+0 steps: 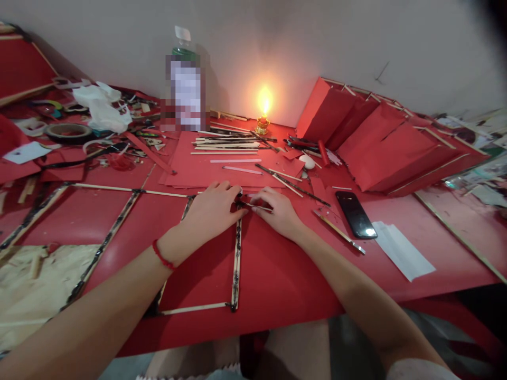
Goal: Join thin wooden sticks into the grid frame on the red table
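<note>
Your left hand (208,208) pinches the stick frame (236,258) at its far corner on the desk (285,279), apparently to steady it; your right hand (277,212) has a closed grip on a thin stick (247,203)

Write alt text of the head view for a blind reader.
A person's left hand and right hand nearly meet at the far edge of a stick frame on a red table, a thin stick between them; behind, a lamp burns near loose sticks.
</note>
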Action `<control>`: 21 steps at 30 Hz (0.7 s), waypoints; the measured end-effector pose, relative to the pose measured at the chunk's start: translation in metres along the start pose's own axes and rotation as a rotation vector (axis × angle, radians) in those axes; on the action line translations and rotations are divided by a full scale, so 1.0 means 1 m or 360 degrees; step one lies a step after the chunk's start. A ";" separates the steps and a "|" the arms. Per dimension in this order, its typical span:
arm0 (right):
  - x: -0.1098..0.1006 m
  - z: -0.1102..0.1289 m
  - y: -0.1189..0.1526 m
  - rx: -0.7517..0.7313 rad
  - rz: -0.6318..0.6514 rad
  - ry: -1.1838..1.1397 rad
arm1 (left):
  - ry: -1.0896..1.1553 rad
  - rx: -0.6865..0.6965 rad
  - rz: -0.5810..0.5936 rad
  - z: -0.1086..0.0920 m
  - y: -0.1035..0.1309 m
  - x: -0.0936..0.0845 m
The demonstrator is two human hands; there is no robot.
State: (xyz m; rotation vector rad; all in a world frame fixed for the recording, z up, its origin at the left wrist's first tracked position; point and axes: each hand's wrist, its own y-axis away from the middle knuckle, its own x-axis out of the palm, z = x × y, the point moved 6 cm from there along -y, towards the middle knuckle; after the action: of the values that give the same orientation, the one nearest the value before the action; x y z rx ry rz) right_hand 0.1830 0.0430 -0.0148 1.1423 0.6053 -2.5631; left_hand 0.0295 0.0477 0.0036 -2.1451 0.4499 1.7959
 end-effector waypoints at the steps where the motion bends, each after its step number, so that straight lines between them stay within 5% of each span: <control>1: 0.000 0.000 0.000 0.0002 0.0003 0.0002 | -0.0002 0.0000 0.0002 0.000 0.000 0.000; 21: 0.001 0.001 0.000 -0.0007 0.0018 0.0003 | 0.0017 0.0017 -0.0028 0.001 0.000 0.000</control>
State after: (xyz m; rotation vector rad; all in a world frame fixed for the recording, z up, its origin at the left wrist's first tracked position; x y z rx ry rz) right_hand 0.1821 0.0426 -0.0149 1.1440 0.6026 -2.5501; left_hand 0.0283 0.0480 0.0033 -2.1458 0.4410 1.7697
